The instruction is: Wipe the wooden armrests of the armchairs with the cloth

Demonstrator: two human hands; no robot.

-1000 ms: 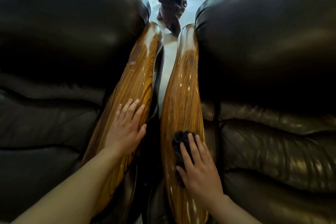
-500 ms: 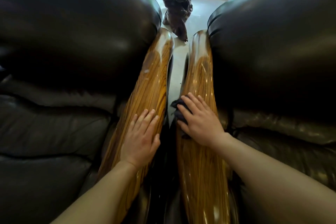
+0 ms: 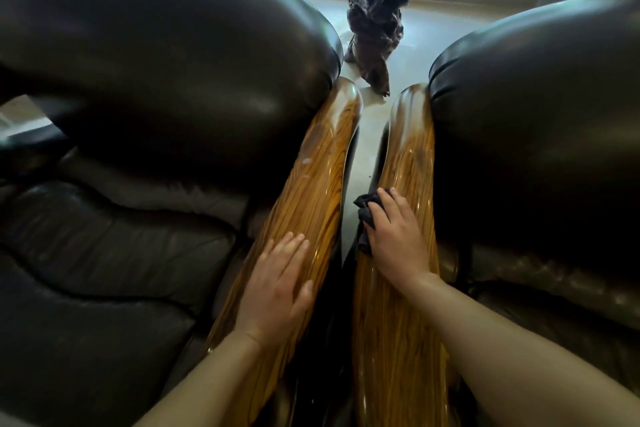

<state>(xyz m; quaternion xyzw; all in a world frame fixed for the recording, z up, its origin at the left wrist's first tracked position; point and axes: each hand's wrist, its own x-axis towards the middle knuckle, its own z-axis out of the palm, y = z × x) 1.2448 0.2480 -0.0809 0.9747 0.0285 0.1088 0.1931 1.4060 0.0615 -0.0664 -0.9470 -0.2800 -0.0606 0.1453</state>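
Note:
Two glossy striped wooden armrests run side by side between two dark leather armchairs. My right hand presses a small dark cloth flat onto the inner edge of the right armrest, about halfway along it. The cloth pokes out past my fingers on the left. My left hand lies flat, fingers spread, on the left armrest and holds nothing. A pale smudge shows on the left armrest further up.
The left armchair and the right armchair bulge close over the armrests. A narrow gap of pale floor separates the armrests. A dark gnarled carved sculpture stands on the floor just beyond their far ends.
My right hand has slid the cloth up the right armrest, away from me, and toward its inner edge. My left hand has stayed flat on the left armrest.

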